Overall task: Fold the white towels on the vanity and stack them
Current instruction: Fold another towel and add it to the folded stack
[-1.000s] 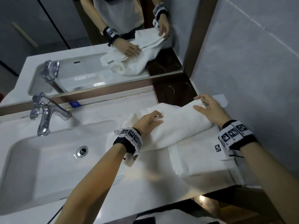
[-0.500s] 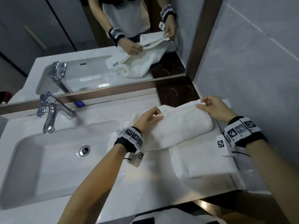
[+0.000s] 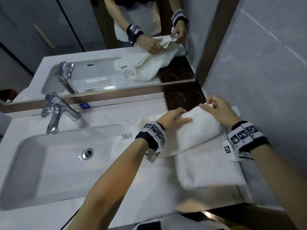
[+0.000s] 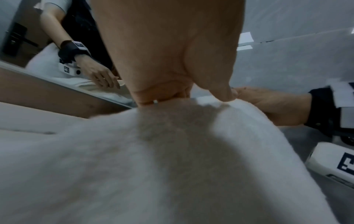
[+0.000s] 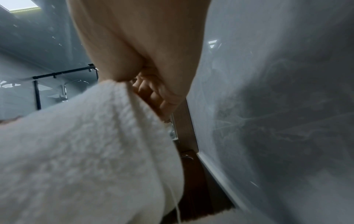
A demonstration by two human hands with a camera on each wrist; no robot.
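A white towel [image 3: 197, 130] lies part-folded across the vanity top [image 3: 149, 188], its right part draped over a flat folded white towel [image 3: 207, 168] by the wall. My left hand [image 3: 174, 119] pinches the towel's far edge near its middle, thumb on top, as the left wrist view shows [image 4: 216, 97]. My right hand [image 3: 216, 110] pinches the far right corner between thumb and curled fingers [image 5: 153, 94]. The held edge is raised off the counter. A small label [image 3: 126, 135] sticks out at the towel's left end.
The white sink basin [image 3: 58, 163] with a chrome tap [image 3: 54, 113] fills the left of the vanity. A mirror [image 3: 116, 47] runs along the back. A dark tray [image 3: 184, 97] sits in the back right corner, and a grey tiled wall [image 3: 265, 80] closes the right side.
Both hands went from lying on the towel to pinching its far edge, and they have drawn closer together while lifting that edge.
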